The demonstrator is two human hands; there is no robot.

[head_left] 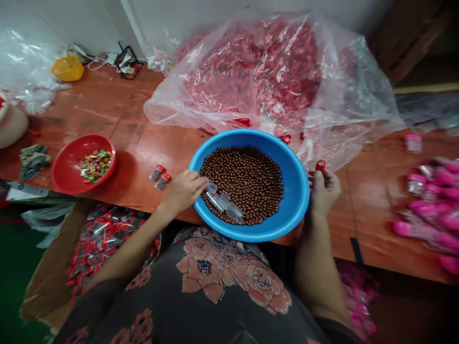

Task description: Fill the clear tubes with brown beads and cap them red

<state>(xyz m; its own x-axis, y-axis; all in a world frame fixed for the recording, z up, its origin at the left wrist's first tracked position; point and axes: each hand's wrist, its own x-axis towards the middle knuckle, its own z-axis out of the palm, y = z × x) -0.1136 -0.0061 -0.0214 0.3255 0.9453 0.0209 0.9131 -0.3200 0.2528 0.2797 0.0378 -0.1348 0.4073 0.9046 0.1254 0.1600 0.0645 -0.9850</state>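
Observation:
A wide blue bowl (299, 191) holds a heap of small round brown balls (244, 177), like chocolate-coated sweets. Several clear plastic containers (217, 201) lie on the balls at the bowl's left side. My left hand (183, 190) is at the left rim, its fingers closed on the end of one clear plastic container (211, 187). Right of the bowl, my right hand (325, 190) pinches a red cap (320, 166) between thumb and fingers. Small red-capped containers (163, 181) with dark contents lie on the table left of my left hand.
Behind the bowl sits a large clear bag (251, 71) of red pieces. A red bowl (60, 167) with wrapped sweets and a grey cloth (34, 161) are left. Pink-capped containers (437, 205) pile up right. Below the table edge, a carton (46, 282) holds red-capped containers.

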